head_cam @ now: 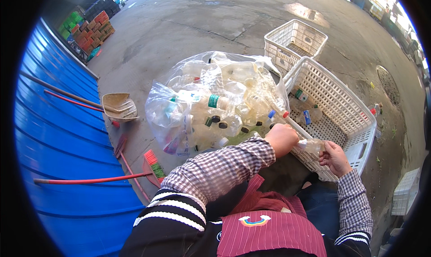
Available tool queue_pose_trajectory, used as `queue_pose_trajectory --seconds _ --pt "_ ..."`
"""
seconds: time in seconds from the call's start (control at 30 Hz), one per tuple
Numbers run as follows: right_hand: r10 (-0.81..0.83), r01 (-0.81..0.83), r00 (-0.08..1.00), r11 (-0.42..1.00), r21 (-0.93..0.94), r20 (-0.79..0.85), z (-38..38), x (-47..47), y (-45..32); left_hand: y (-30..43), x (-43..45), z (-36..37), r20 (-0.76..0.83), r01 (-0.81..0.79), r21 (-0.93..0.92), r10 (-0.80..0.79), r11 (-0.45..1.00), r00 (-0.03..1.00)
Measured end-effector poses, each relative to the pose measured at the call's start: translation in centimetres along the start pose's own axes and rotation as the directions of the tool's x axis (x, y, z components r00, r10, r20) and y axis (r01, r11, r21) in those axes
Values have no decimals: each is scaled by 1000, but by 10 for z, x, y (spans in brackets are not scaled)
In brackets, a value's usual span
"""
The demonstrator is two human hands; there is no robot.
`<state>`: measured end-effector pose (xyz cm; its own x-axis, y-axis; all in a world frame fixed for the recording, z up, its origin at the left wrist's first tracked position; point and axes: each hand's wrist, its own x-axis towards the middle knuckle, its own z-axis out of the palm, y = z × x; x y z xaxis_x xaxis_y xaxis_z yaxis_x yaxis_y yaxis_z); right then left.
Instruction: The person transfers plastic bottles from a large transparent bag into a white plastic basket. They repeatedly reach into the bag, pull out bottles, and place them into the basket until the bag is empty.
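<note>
Both my hands are on one small clear plastic bottle, held over the near rim of a white plastic crate. My left hand is closed round its left end, where a bit of white shows. My right hand pinches the other end between thumb and fingers. Inside the crate lie several empty bottles, one with a blue label and one with a green label. Left of the crate, a big clear plastic bag bulges with empty bottles, many with dark caps.
Another white crate stands behind. At the left, a dustpan and a red broom are by a blue corrugated metal wall. A bottle lies right of the near crate, by a manhole cover. Stacked cartons stand far left.
</note>
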<state>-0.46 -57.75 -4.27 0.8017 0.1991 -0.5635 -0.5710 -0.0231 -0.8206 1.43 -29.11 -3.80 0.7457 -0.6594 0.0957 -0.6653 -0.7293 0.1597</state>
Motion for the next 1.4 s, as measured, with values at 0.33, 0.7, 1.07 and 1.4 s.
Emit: queue_pose_trajectory --seconds 0.33,0.7,1.07,1.4 --pt "-332 337 913 941 -19 -238 22 29 -69 4 -12 -64 -581 307 -60 -283 950 763" --pt "-445 478 852 877 -60 275 285 125 -133 24 -41 -111 -866 -360 -164 41 918 498" --pt "-776 787 589 487 -379 226 203 180 -162 -14 -55 -116 -668 -222 -431 -144 875 730" --pt "176 -103 983 253 -962 -58 -46 304 -8 -20 -20 -95 -189 -170 -736 43 655 981"
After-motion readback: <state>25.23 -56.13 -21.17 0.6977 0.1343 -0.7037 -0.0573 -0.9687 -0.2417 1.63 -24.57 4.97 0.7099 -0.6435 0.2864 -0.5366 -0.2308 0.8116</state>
